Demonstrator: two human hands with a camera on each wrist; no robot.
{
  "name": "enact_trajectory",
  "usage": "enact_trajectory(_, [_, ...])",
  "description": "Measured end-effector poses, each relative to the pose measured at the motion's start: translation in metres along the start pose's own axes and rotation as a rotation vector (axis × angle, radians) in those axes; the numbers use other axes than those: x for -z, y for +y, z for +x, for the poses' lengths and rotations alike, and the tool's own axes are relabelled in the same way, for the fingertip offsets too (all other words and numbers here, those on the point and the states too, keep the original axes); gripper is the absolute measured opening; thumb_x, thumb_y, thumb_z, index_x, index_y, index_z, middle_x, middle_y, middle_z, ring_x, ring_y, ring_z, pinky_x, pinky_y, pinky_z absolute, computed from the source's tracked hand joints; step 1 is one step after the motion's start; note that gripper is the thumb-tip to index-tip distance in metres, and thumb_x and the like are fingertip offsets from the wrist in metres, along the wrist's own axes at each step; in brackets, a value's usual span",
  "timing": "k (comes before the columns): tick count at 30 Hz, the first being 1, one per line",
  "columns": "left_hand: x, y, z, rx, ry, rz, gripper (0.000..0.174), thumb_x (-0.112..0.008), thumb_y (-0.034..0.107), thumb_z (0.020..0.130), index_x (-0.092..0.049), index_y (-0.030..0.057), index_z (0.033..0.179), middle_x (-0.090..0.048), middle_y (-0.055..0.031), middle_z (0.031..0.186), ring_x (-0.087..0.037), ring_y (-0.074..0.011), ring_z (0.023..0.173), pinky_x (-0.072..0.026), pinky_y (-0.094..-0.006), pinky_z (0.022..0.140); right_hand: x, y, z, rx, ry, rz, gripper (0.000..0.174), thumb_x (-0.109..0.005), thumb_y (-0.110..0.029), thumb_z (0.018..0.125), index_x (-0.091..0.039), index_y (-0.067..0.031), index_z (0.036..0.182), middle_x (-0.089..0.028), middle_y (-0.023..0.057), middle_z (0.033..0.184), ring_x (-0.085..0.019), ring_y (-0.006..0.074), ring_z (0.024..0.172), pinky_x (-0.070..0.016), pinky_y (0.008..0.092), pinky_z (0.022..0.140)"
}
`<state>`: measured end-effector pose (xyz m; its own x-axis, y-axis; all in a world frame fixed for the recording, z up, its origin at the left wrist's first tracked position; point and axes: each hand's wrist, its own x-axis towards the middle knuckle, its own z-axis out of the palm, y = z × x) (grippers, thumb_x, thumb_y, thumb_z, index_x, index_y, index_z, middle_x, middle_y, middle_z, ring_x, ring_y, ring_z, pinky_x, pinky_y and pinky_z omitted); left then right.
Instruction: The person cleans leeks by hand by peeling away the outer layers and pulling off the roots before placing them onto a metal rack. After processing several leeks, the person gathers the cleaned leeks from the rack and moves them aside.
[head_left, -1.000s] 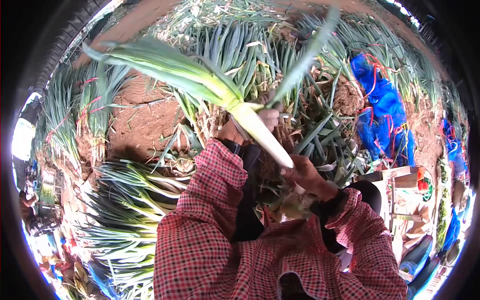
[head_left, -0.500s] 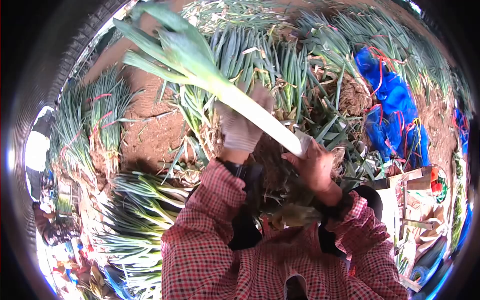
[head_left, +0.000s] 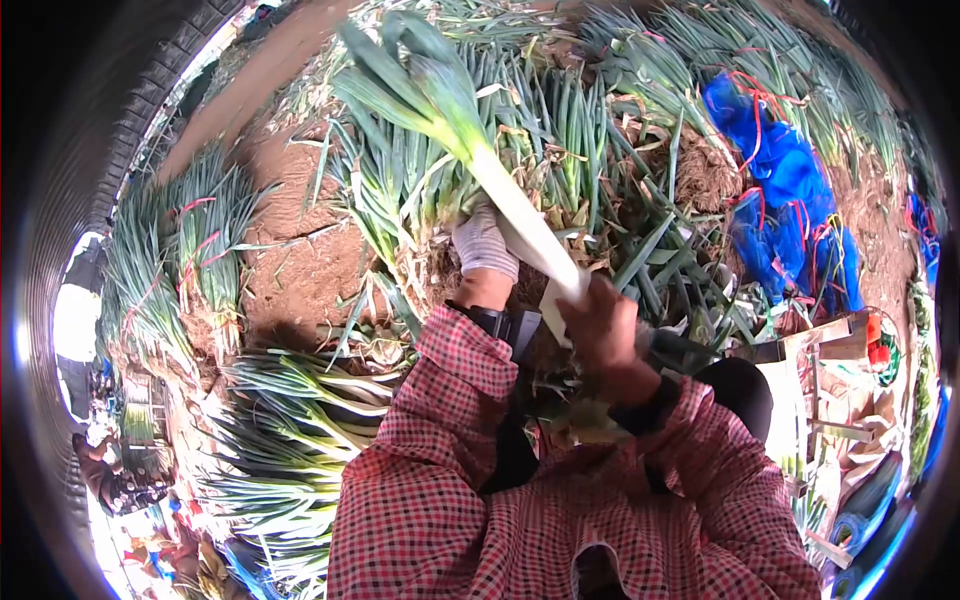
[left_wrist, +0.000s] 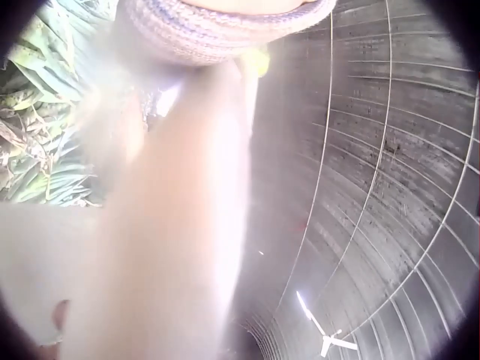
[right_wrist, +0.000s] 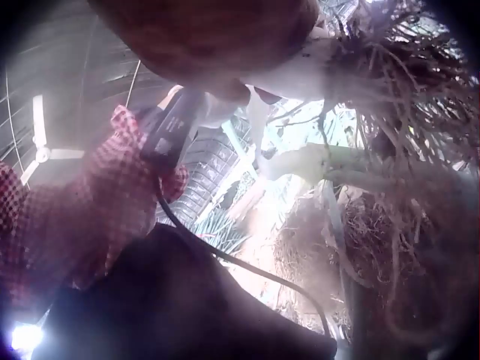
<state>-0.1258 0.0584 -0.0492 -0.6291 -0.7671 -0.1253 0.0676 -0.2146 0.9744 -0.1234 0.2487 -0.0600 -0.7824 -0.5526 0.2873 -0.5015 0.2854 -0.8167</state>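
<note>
1 leek [head_left: 515,210] slants left of the blue netting [head_left: 785,180]. My right hand's fingers curl round its base; my left hand [head_left: 484,243] is beside its shank, fingers unclear. I advise light, even support.

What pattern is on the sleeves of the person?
The sleeves are checked, pinkish-red and dark; clearest in head view.

Leek bundles [head_left: 208,240] on brown ground [head_left: 290,270]
</note>
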Motion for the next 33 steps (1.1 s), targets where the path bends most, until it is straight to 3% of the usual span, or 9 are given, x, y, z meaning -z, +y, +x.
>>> enact_trajectory(2, [-0.002,0.002,0.003,0.077,-0.239,1.161,0.036,-0.05,0.024,0.091,-0.053,-0.004,0.114,-0.066,-0.0172,0.094,-0.065,-0.031,0.084,-0.0529,-0.038,0.079,0.019,-0.01,0.017,-0.064,0.021,0.007,0.034,-0.074,-0.026,0.068,-0.061,-0.0025,0.088,-0.064,0.0181,0.074,-0.063,0.0357,0.066,-0.0499,0.0398,0.059])
enact_trajectory(4, [-0.007,-0.082,-0.004,-0.251,-0.646,1.071,0.035,-0.052,0.027,0.086,-0.059,0.0044,0.113,-0.06,-0.0213,0.111,-0.062,-0.0283,0.094,-0.0487,-0.0352,0.082,0.032,-0.011,0.03,-0.032,0.064,-0.013,0.03,-0.077,-0.018,0.063,-0.062,0.0013,0.081,-0.062,0.0149,0.065,-0.061,0.0171,0.058,-0.0478,0.0343,0.056])
enact_trajectory(6, [-0.015,-0.189,0.003,-0.489,-0.974,0.932,0.038,-0.052,0.031,0.084,-0.059,0.0089,0.115,-0.057,-0.0202,0.119,-0.054,-0.0299,0.112,-0.0422,-0.0368,0.094,0.034,0.004,0.032,0.026,0.101,-0.046,0.033,-0.076,-0.018,0.059,-0.062,-0.0014,0.084,-0.062,0.0154,0.07,-0.061,0.0267,0.062,-0.0484,0.0367,0.06])
enact_trajectory(9, [-0.01,-0.036,-0.021,-0.412,-0.619,1.375,0.043,-0.045,0.036,0.087,-0.058,0.0039,0.113,-0.064,-0.0212,0.1,-0.063,-0.031,0.093,-0.05,-0.0392,0.082,0.038,0.008,0.028,0.078,0.116,-0.144,0.04,-0.075,-0.021,0.058,-0.061,-0.0048,0.091,-0.063,0.0144,0.08,-0.061,0.0347,0.075,-0.0468,0.0397,0.072])
enact_trajectory(11, [0.0,0.022,0.0,0.16,-0.237,1.153,0.059,-0.05,0.048,0.086,-0.05,-0.0034,0.114,-0.061,-0.024,0.1,-0.063,-0.024,0.092,-0.0515,-0.0312,0.075,0.039,0.009,0.03,0.146,0.134,-0.236,0.04,-0.075,-0.021,0.059,-0.059,-0.0036,0.091,-0.062,0.013,0.079,-0.06,0.0329,0.072,-0.045,0.04,0.073])
enact_trajectory(13, [0.019,0.032,0.011,-0.037,0.031,-0.384,0.066,-0.057,0.055,0.082,-0.049,0.0019,0.122,-0.06,-0.0137,0.102,-0.059,-0.024,0.097,-0.0497,-0.0433,0.082,0.033,0.013,0.028,0.219,0.131,-0.305,0.039,-0.075,-0.021,0.061,-0.057,-0.0017,0.089,-0.061,0.0122,0.078,-0.06,0.0323,0.072,-0.0445,0.0408,0.072])
enact_trajectory(16, [0.002,0.063,-0.026,0.005,-0.268,-0.751,0.074,-0.049,0.065,0.082,-0.049,0.0011,0.12,-0.059,-0.0128,0.106,-0.057,-0.0248,0.094,-0.0431,-0.0511,0.09,-0.009,0.041,0.011,0.407,0.13,-0.367,0.042,-0.075,-0.027,0.064,-0.054,0.0007,0.087,-0.059,0.014,0.084,-0.059,0.0316,0.079,-0.042,0.0419,0.073])
enact_trajectory(20, [0.013,0.041,-0.012,-0.053,0.228,-0.445,0.035,-0.073,0.032,0.079,-0.052,0.0092,0.095,-0.051,-0.0016,0.082,-0.052,-0.0153,0.07,-0.0453,-0.0278,0.062,-0.003,0.007,0.016,0.33,0.088,-0.219,0.046,-0.074,-0.034,0.068,-0.057,-0.0024,0.097,-0.056,0.0126,0.089,-0.055,0.0306,0.082,-0.0389,0.0429,0.074])
enact_trajectory(33, [0.027,0.052,-0.02,-0.156,-0.209,-0.736,0.022,-0.068,0.018,0.084,-0.051,0.014,0.097,-0.044,0.0026,0.069,-0.042,-0.0104,0.055,-0.0366,-0.0269,0.048,-0.015,-0.008,0.03,0.417,0.226,-0.092,0.006,-0.065,-0.01,0.075,-0.062,-0.0053,0.077,-0.054,0.0111,0.077,-0.053,0.0289,0.074,-0.0398,0.0398,0.068])
